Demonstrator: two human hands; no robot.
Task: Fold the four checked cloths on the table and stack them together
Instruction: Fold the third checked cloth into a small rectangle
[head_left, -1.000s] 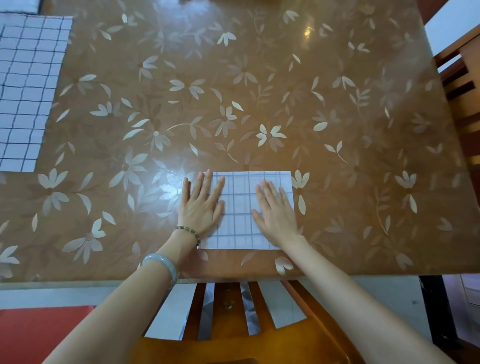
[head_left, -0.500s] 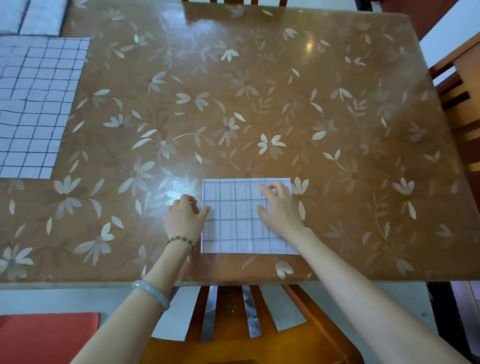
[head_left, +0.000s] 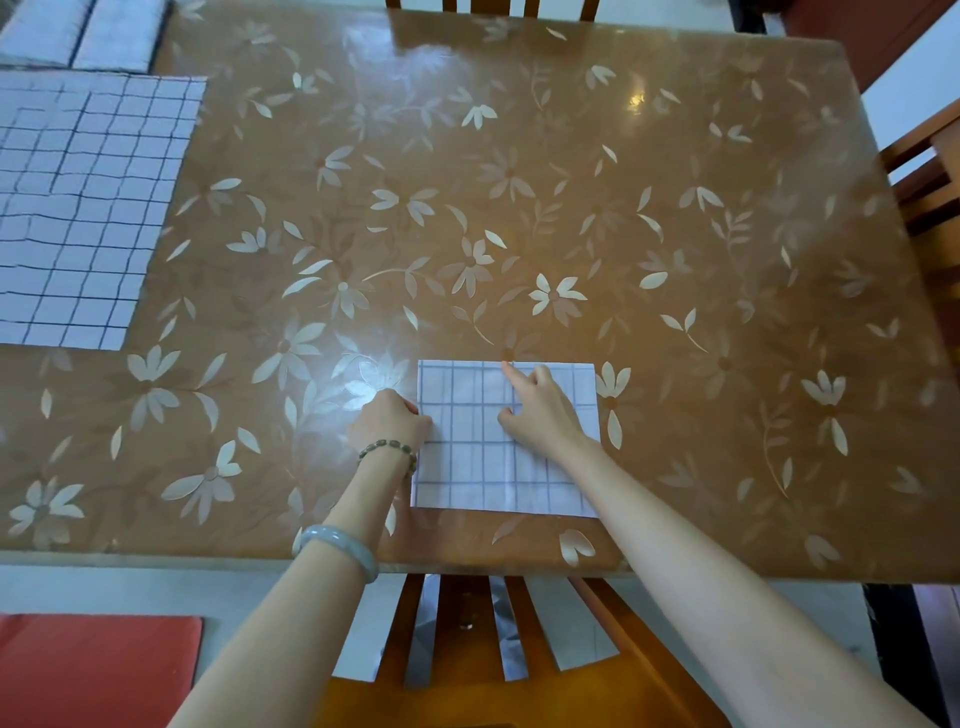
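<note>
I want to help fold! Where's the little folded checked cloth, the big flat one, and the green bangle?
small folded checked cloth (head_left: 467, 467), head view, bare lower middle
large unfolded checked cloth (head_left: 83, 208), head view, centre
pale green bangle (head_left: 345, 545), head view, band's top

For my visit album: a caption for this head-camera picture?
Both hands, left hand and right hand, on a folded checked cloth; an unfolded cloth waits.

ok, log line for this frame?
stage: folding | left hand: curled at folded cloth left edge | right hand: resting on it | open cloth: far left, unfolded
</note>
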